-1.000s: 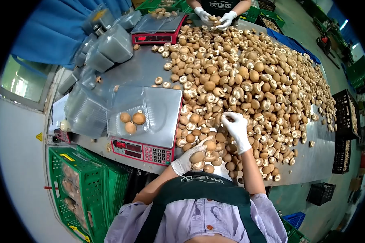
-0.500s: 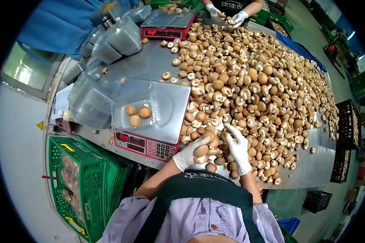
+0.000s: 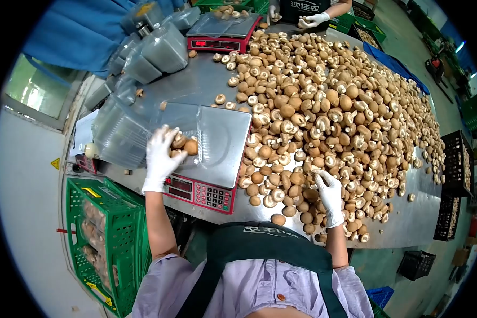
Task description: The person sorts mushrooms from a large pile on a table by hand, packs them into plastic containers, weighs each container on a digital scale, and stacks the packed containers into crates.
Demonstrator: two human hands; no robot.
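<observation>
Seems barely begun, with a few mushrooms [image 3: 191, 147] in the clear tray [image 3: 199, 131] on the scale [image 3: 225, 138] and a great heap [image 3: 328, 114] loose on the table [image 3: 209, 77]. Curves left hand [image 3: 160, 155] around the tray's mushrooms, hiding part of tray and display [image 3: 181, 186]; bends right hand [image 3: 330, 195] at the heap's edge. Cannot tell the grip of either, clasping or loose.

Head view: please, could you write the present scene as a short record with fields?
Left hand: gloved, at brown mushrooms in a clear plastic clamshell; grip unclear
Right hand: gloved, at the near side of the mushroom pile
Digital scale: red-framed, under the clamshell
Co-worker: gloved hands beyond the pile
Green crate: left of the person
</observation>
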